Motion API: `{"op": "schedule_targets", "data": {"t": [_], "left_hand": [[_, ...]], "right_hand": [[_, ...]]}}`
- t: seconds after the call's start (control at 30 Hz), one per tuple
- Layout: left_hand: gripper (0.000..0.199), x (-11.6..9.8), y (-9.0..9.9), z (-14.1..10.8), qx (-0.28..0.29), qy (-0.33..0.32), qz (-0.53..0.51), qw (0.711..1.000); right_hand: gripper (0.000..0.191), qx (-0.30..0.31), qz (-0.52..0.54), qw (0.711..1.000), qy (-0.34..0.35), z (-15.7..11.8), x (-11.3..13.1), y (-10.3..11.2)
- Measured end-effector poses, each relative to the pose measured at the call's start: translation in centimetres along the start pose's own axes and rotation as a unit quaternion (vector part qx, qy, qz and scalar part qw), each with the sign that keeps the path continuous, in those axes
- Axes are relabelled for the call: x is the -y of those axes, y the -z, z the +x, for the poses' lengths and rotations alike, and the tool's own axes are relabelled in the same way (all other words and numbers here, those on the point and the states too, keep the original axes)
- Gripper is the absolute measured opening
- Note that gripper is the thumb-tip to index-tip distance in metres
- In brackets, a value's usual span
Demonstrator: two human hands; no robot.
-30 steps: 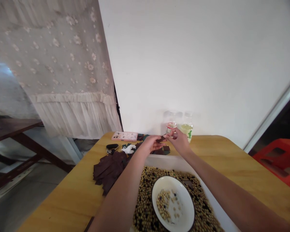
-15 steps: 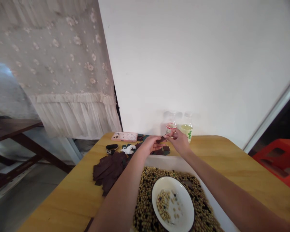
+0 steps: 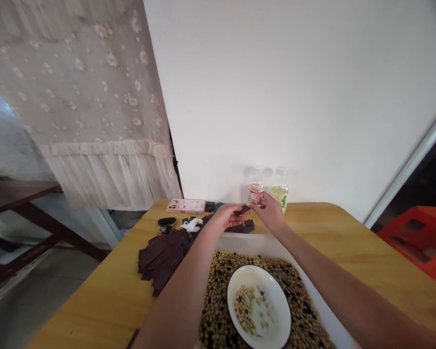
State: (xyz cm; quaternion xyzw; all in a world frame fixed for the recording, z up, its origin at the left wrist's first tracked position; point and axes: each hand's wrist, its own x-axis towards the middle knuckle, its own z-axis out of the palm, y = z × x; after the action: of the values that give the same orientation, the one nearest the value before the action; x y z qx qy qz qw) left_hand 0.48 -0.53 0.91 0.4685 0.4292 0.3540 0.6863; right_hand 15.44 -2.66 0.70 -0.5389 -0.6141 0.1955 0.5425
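As the head camera looks forward and down, both forearms enter from the bottom of the view, and the two hands meet just beyond the far edge of a white tray [image 3: 261,244]. The right hand [image 3: 269,212] is almost closed, and its fingertips [image 3: 257,203] pinch a dark brown strip [image 3: 242,210], whose material I cannot tell. The left hand [image 3: 223,217] is half open, with its fingers stretched toward the other end of this strip. They seem to touch it, but I cannot tell if they truly grip it.

Inside the tray lie many mixed beans [image 3: 218,300], pale and dark, and on them sits a white plate [image 3: 278,310] with a few beans [image 3: 244,303]. Just beyond the tray, under the hands, are some small dark pieces [image 3: 244,227]. To the left of the tray lies a large heap of dark brown strips [image 3: 163,255] on the wooden worktop [image 3: 349,252]. Beyond the tray stand two clear plastic bottles [image 3: 267,191], and a phone in a pink case [image 3: 185,206] lies farther left. A red plastic crate [image 3: 417,237] is to the right of the tray.
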Motion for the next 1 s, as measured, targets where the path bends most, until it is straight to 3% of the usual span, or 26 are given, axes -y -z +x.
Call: {"op": "schedule_targets", "data": {"t": [0.13, 0.33, 0.57, 1.0], "left_hand": [[0.019, -0.10, -0.12, -0.27, -0.002, -0.002, 0.001, 1.000], [0.018, 0.14, 0.09, 0.07, 0.001, -0.004, 0.005, 1.000], [0.018, 0.17, 0.11, 0.18, 0.006, -0.005, 0.007, 1.000], [0.017, 0.16, 0.03, 0.04, -0.023, -0.018, 0.000, 1.000]], "right_hand": [[0.024, -0.021, 0.005, 1.000, -0.009, 0.10, -0.21, 0.30], [0.027, 0.014, 0.009, 1.000, 0.007, -0.04, -0.18, -0.26], [0.026, -0.020, -0.007, 1.000, -0.015, 0.21, -0.41, 0.21], [0.028, -0.001, -0.003, 1.000, -0.012, 0.15, -0.13, 0.18]]}}
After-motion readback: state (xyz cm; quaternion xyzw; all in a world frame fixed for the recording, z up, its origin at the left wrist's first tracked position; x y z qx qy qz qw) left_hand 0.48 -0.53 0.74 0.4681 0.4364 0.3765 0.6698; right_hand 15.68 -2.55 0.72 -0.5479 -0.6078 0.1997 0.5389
